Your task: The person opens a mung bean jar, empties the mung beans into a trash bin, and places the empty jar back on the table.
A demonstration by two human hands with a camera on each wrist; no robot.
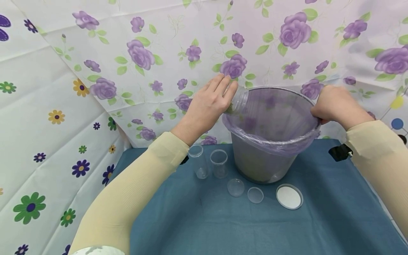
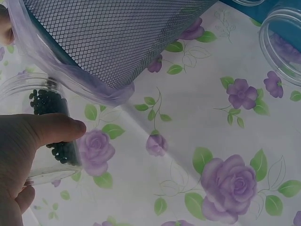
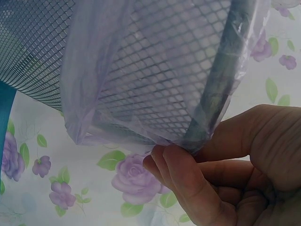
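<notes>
My left hand (image 1: pixel 211 104) grips a clear jar (image 1: pixel 242 101), tipped with its mouth at the left rim of a mesh trash can (image 1: pixel 262 161). Small dark beans (image 2: pixel 49 101) lie along the jar's side in the left wrist view, the thumb pressed across the wall. A thin purple trash bag (image 1: pixel 274 138) lines the can and folds over its rim. On the can's right side, my right hand (image 1: pixel 334 106) holds the bagged rim; in the right wrist view its thumb and fingers (image 3: pixel 183 174) pinch there. The can's bottom inside is hidden from me.
Two clear jars without lids, a taller one (image 1: pixel 199 163) and a shorter one (image 1: pixel 219 164), stand left of the can. Two clear lids (image 1: pixel 236 187) and a white-centred lid (image 1: pixel 289 197) lie before it on the blue cloth (image 1: pixel 223 226). A flowered sheet (image 1: pixel 172 53) hangs behind.
</notes>
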